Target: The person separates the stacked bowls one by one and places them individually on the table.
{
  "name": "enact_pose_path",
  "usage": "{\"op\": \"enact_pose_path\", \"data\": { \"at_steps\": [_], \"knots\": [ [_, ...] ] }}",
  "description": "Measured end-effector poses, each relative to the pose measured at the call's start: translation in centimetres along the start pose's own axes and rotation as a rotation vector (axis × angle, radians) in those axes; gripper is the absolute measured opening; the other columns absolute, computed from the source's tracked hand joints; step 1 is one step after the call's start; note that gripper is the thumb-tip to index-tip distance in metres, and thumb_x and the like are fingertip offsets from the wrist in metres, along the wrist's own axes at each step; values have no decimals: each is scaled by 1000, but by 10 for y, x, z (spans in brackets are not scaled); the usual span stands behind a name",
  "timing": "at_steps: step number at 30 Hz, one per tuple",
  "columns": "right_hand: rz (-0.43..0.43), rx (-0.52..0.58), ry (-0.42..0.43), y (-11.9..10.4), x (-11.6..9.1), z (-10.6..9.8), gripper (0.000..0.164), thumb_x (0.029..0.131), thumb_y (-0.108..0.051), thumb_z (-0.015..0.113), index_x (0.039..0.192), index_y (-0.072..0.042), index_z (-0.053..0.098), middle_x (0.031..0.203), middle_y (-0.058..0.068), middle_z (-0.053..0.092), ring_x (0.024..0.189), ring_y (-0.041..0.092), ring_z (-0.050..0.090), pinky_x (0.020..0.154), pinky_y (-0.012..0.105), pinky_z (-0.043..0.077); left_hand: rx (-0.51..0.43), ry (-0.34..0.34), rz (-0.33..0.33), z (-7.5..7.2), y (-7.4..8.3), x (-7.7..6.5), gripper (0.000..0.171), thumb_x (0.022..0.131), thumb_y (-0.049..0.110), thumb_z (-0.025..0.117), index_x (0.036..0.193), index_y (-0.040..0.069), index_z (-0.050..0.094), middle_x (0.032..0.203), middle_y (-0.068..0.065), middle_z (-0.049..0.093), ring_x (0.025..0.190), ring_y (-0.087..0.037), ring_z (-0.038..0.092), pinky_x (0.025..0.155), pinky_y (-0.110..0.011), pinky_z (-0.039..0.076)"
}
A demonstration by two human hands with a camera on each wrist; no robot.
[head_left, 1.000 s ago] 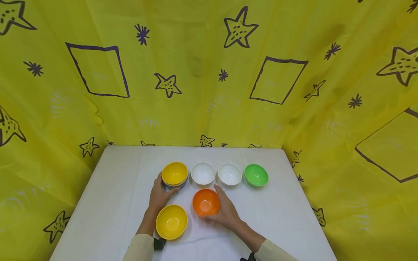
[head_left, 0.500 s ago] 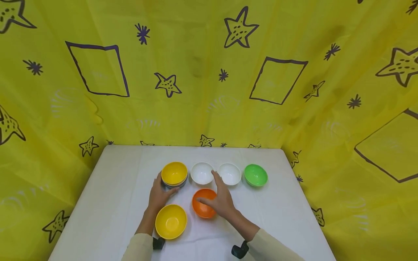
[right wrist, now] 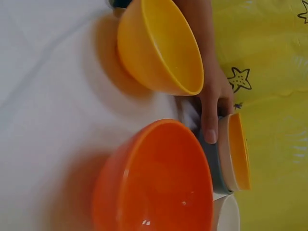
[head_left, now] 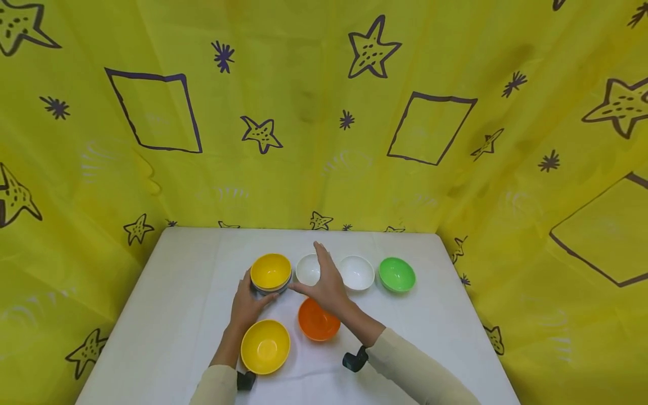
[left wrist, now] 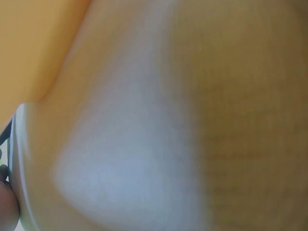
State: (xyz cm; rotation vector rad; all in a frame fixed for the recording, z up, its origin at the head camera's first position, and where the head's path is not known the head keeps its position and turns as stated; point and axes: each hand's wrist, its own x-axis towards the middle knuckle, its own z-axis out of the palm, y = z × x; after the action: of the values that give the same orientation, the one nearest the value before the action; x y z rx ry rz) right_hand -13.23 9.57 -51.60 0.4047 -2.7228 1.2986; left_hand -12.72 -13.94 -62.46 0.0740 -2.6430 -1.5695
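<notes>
On the counter [head_left: 167,337], the left hand [head_left: 247,301] holds the yellow-topped stack [head_left: 270,271], fingers and thumb curled round it from seven o'clock. The right hand [head_left: 328,286] is empty, fingers spread, partly covering the white bowl [head_left: 305,271] at the stack's three o'clock. This looks like a reach for that bowl; gripping it would call for lowering and closing the fingers around its rim.

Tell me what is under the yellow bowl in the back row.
Beneath the back-row yellow bowl show a pale layer and, lower, a grey-blue bowl. Its inside is covered, and the left hand hides part of its side.
</notes>
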Motion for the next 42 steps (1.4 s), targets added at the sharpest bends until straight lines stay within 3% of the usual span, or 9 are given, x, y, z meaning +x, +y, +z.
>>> {"op": "enact_pose_path", "data": {
  "at_steps": [12,22,27,33,42],
  "knots": [
    [-30,-26,-35,-17,37,23,116,82,-57,87,166,-6,25,171,12,27,157,33,26,123,54,31,24,-7,-38,0,-2,0,109,86,40,89,167,9,22,167,-19,33,153,-39,30,125,-61,21],
    [-33,-112,-109,-21,55,42,119,81,-64,83,166,-5,24,171,15,27,156,36,26,121,57,33,4,-6,0,-2,-2,1,109,86,41,89,167,11,23,167,-18,34,153,-39,31,126,-61,19],
    [2,-156,-183,-20,59,50,122,80,-65,84,166,-3,24,170,18,28,156,37,27,122,56,32,-5,-5,16,-1,-4,1,109,86,41,89,166,10,23,165,-19,36,151,-39,34,125,-60,21],
    [34,-250,-249,-16,58,58,120,80,-65,83,164,-2,27,167,19,33,153,38,34,121,52,36,-17,3,53,-1,-2,0,105,86,37,89,165,9,27,163,-18,40,151,-37,36,129,-54,11],
    [9,-298,-301,-7,54,68,118,75,-62,86,161,0,32,159,17,44,147,34,42,115,48,45,12,30,117,-2,-3,1,99,88,35,87,162,3,30,162,-24,40,152,-41,34,129,-57,9]
  ]
}}
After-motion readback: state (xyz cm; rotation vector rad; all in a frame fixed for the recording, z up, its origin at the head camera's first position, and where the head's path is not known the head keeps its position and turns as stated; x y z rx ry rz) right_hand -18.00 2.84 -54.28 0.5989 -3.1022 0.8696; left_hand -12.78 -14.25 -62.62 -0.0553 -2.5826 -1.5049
